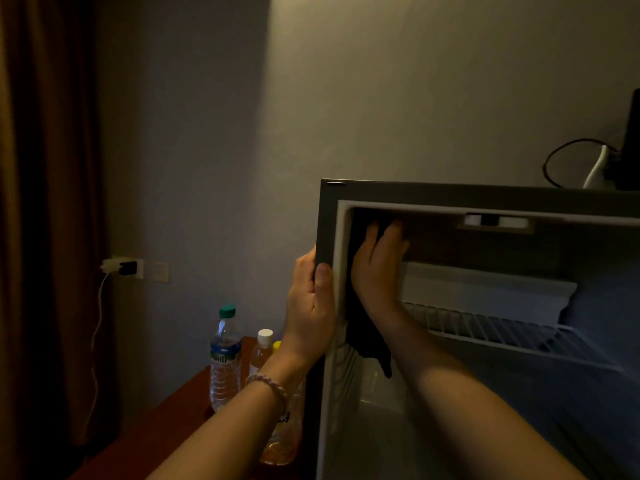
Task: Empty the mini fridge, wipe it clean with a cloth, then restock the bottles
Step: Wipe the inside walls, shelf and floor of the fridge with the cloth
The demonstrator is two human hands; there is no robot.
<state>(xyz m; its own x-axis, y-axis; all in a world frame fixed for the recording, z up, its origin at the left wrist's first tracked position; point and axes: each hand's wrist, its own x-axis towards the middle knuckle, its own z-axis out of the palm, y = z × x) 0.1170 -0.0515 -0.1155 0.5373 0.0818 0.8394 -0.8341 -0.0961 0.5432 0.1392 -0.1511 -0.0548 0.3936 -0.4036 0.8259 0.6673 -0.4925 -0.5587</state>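
Mini fridge point(485, 194) open, cavity holds no bottles. Right hand point(377, 261) inside at upper left corner, fingers fairly straight, pressing dark cloth point(363, 334) flat against the left inner wall; cloth tail hangs down past the wire shelf point(502, 330). Left hand point(311, 306) grips the cabinet's left front edge, thumb over the frame. Unwiped wall lies below and rearward of right hand; likely stroke is downward. Water bottle point(225, 358) and others wait on the worktop point(166, 427), left of fridge

Dim, warm light from upper right; corners perhaps distorted.
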